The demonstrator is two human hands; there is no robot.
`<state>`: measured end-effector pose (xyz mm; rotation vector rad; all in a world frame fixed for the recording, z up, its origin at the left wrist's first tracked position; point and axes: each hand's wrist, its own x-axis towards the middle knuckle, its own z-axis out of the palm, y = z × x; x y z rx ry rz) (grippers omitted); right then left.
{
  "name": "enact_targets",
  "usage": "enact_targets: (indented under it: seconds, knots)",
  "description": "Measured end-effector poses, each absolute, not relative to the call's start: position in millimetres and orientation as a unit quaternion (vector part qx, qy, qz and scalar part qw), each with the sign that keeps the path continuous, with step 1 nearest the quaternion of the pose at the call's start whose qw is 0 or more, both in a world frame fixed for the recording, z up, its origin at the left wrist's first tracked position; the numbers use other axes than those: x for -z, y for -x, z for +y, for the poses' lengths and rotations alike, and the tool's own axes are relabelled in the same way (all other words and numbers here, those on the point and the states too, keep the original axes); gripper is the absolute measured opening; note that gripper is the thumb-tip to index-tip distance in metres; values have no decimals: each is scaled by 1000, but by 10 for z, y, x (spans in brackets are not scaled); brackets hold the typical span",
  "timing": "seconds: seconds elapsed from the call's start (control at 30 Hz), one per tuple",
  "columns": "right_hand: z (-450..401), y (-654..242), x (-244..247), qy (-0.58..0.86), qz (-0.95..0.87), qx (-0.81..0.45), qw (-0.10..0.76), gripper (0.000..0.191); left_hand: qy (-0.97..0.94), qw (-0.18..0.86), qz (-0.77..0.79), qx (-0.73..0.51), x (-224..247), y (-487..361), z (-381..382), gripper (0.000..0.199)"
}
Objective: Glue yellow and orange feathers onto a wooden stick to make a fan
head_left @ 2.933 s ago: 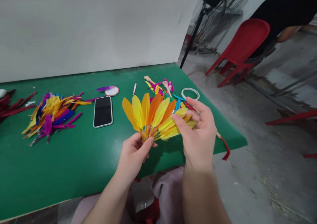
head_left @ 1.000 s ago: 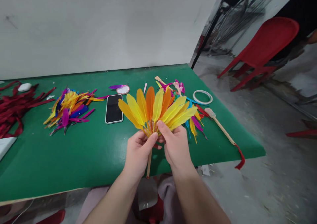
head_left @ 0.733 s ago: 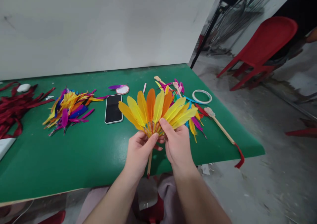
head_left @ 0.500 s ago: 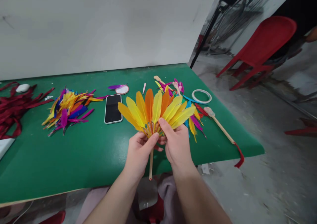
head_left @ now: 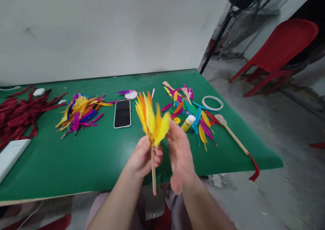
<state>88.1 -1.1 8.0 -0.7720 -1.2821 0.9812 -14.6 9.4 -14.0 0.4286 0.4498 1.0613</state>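
Note:
My left hand (head_left: 143, 155) is closed round the base of a feather fan (head_left: 150, 121), made of yellow and orange feathers on a wooden stick (head_left: 153, 175). The stick points down over the table's front edge, its lower tip red. To the right of the fan my right hand (head_left: 179, 152) is blurred, its fingers stretched out beside the feathers; whether they touch is unclear. Just beyond it a white-capped glue stick (head_left: 188, 122) lies near a small yellow cap (head_left: 177, 120) and loose coloured feathers (head_left: 200, 121).
On the green table (head_left: 106, 169) are a phone (head_left: 122, 113), a feather pile (head_left: 81, 111), dark red ribbons (head_left: 19, 116), a white box-like object (head_left: 12, 155), a tape roll (head_left: 212, 103) and a stick with a red tassel (head_left: 233, 135). A red chair (head_left: 286, 43) stands at right.
The wide-spread feathers are now bunched narrower and turned sideways. My right hand has let go and opened beside them. The glue stick and yellow cap have come into view.

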Motion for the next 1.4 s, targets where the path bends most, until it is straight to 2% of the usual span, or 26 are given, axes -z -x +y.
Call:
enact_targets:
  seconds: [0.07, 0.13, 0.27, 0.37, 0.5, 0.63, 0.7, 0.77, 0.87, 1.03, 1.4]
  knots:
    - [-19, -868, -89, 259, -591, -338, 686, 96, -203, 823, 183, -499, 264, 170, 90, 48]
    - [-11, -863, -117, 232, -564, -289, 738, 86, -217, 801, 213, -516, 434, 185, 74, 61]
    - [-1, -877, -184, 236, -544, -310, 743, 70, -245, 725, 369, -528, 752, 238, 10, 65]
    - [-14, -880, -194, 243, -554, -329, 725, 65, -279, 663, 434, -544, 796, 289, -36, 68]
    - [-33, -883, -151, 246, -576, -325, 708, 64, -334, 634, 435, -545, 539, 338, -6, 65]
    - [-50, -900, -89, 276, -581, -360, 676, 77, -370, 683, 364, -513, 183, 296, 45, 59]
    - [-49, -896, -72, 317, -568, -371, 663, 68, -368, 684, 355, -521, 70, 233, 41, 47]
    - [-31, -878, -71, 377, -503, -373, 683, 39, -371, 665, 366, -534, 12, 165, 24, 38]
    - [18, -851, -95, 434, -379, -420, 701, 21, -379, 637, 404, -536, -24, 90, -3, 39]
    - [65, -849, -125, 455, -284, -424, 730, 20, -387, 610, 436, -536, -59, 48, -23, 40]
    - [47, -824, -192, 485, -296, -399, 720, 20, -386, 592, 431, -560, 0, -21, -40, 38]
